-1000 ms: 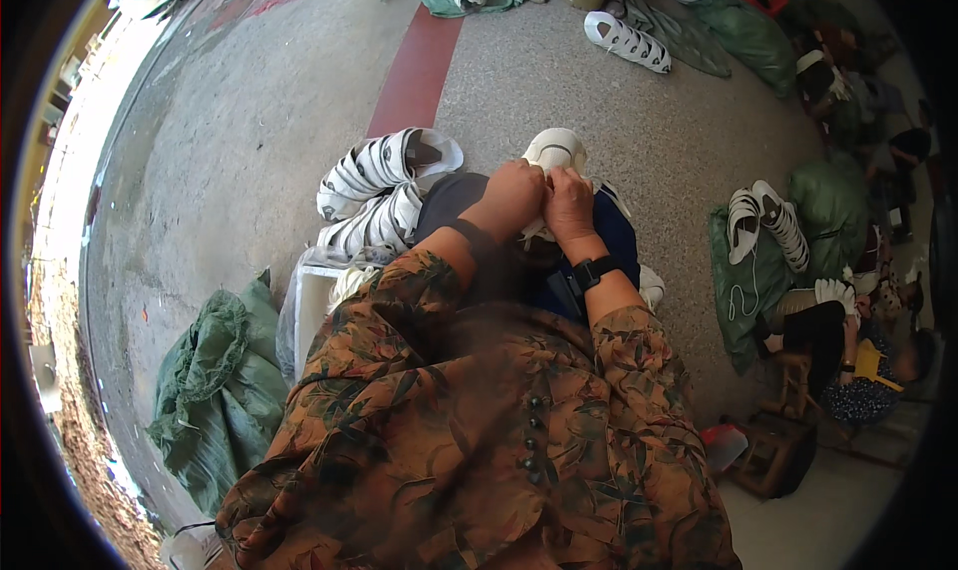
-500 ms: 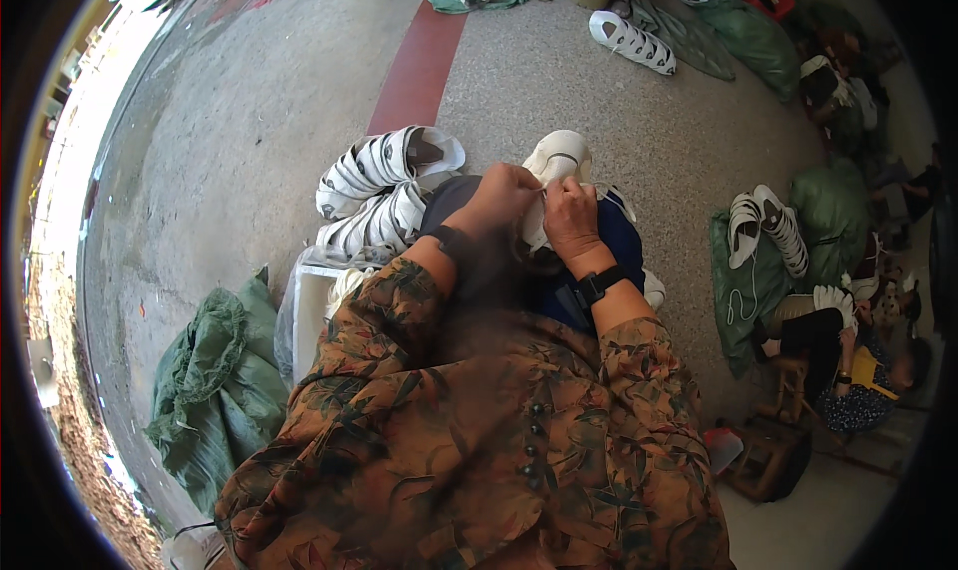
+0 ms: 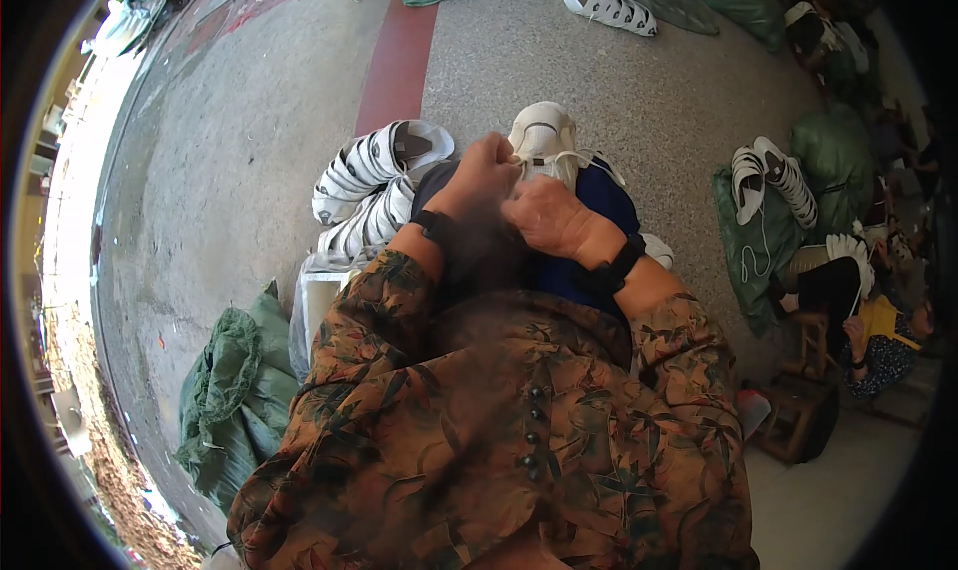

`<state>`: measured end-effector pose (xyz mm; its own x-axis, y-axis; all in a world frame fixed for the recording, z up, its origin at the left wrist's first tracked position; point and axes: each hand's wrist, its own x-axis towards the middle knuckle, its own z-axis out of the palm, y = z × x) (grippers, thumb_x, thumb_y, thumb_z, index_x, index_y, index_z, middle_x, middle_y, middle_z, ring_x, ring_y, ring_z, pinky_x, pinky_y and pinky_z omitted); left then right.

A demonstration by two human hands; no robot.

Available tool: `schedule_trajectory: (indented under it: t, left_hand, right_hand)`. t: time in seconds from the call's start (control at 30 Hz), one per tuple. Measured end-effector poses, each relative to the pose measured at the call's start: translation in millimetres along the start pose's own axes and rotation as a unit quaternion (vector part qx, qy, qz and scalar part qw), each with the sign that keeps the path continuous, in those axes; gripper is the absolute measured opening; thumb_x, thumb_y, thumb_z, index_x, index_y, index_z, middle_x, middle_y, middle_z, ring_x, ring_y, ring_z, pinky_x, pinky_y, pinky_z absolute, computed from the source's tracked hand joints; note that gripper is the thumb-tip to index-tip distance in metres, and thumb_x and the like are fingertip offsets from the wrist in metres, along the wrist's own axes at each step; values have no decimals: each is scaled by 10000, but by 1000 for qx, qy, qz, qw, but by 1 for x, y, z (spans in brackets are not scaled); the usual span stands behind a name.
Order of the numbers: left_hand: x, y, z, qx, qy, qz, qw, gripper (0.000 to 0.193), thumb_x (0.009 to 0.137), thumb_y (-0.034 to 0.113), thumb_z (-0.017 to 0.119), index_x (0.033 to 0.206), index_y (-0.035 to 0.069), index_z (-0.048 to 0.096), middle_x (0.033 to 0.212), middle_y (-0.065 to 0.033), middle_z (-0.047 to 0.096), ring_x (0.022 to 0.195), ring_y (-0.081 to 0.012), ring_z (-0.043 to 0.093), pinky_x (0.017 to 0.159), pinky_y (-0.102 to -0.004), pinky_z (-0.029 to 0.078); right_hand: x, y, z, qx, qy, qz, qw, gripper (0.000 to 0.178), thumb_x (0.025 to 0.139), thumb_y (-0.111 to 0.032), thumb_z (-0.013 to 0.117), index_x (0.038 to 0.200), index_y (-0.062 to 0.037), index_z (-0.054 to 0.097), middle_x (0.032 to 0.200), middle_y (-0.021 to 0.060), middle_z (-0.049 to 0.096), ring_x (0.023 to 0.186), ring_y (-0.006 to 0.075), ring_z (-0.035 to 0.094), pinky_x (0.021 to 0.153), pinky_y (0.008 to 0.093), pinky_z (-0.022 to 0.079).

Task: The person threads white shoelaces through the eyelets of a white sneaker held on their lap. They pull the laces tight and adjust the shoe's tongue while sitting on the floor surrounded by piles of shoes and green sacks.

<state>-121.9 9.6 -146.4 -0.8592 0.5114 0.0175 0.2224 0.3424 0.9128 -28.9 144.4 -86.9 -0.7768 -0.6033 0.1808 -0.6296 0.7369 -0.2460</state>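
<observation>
A cream sneaker point(image 3: 542, 124) rests over my knees with its toe pointing away from me. A pale shoelace point(image 3: 571, 157) lies across its tongue, one loose end trailing to the right. At the shoe's left edge, my left hand point(image 3: 485, 179) is closed in a pinch on the lace. My right hand point(image 3: 549, 216) sits lower, over the shoe's opening, its fingers curled; whatever they grip is hidden. Both hands cover much of the shoe's near part.
On my left are stacked white shoe uppers point(image 3: 371, 186), a white box point(image 3: 319, 295) and a green sack point(image 3: 235, 380). Another white upper point(image 3: 609, 8) lies on the floor ahead. At right, a pair of shoes point(image 3: 768, 176) rests on green sacking near a seated person point(image 3: 873, 320).
My right hand has moved down and toward me, away from the laces, uncovering the lace across the tongue. My left hand stays beside the shoe. The whole view has shifted slightly.
</observation>
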Motion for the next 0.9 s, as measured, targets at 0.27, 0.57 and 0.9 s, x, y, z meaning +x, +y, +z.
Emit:
schedule_trajectory:
  t: [0.27, 0.57, 0.9]
  left_hand:
    - [-18, 8, 8, 43, 12, 44, 998, 227, 743, 223, 669, 824, 19, 613, 806, -105, 596, 727, -198, 591, 664, -314, 482]
    - [-49, 26, 26, 375, 24, 288, 881, 70, 669, 129, 588, 648, 62, 591, 796, -96, 554, 812, -291, 524, 723, -379, 447]
    - [-45, 40, 35, 63, 10, 76, 995, 123, 805, 135, 595, 850, 33, 545, 681, -160, 600, 645, -355, 601, 619, -459, 465]
  right_hand:
    - [-69, -24, -115, 662, 337, 33, 669, 194, 872, -122, 550, 704, -30, 520, 833, 185, 575, 682, 185, 485, 626, 277, 404]
    - [-56, -12, -68, 719, 397, 183, 541, 153, 882, -93, 530, 743, -30, 541, 793, 143, 642, 701, 181, 623, 649, 266, 514]
    - [-64, 1, -18, 702, 347, 300, 545, 66, 828, 24, 571, 866, 28, 625, 800, 113, 650, 724, 137, 640, 670, 226, 544]
